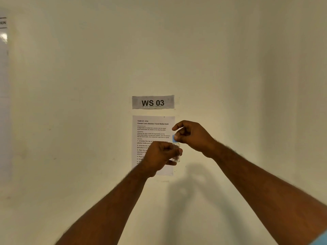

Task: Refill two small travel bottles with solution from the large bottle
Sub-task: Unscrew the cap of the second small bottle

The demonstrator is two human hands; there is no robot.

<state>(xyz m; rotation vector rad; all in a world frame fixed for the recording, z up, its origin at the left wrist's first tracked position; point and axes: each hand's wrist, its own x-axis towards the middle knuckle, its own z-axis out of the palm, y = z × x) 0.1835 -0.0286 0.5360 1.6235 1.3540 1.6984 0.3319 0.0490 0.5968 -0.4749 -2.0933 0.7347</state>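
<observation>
Holding the bottle (176, 154) up near the wall (230, 68), your left hand (160, 156) grips it; your right hand (192, 136) pinches its blue cap (174, 138).

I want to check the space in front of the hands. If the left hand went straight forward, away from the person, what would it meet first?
Probably the printed task sheet taped on the wall, just behind the left hand, which holds the small clear bottle. Depth is unclear, so the gap cannot be judged.

A travel bottle (176, 152) sits between two hands, its cap (174, 138) at twelve o'clock, before a wall-mounted instruction sheet (152, 131).
</observation>
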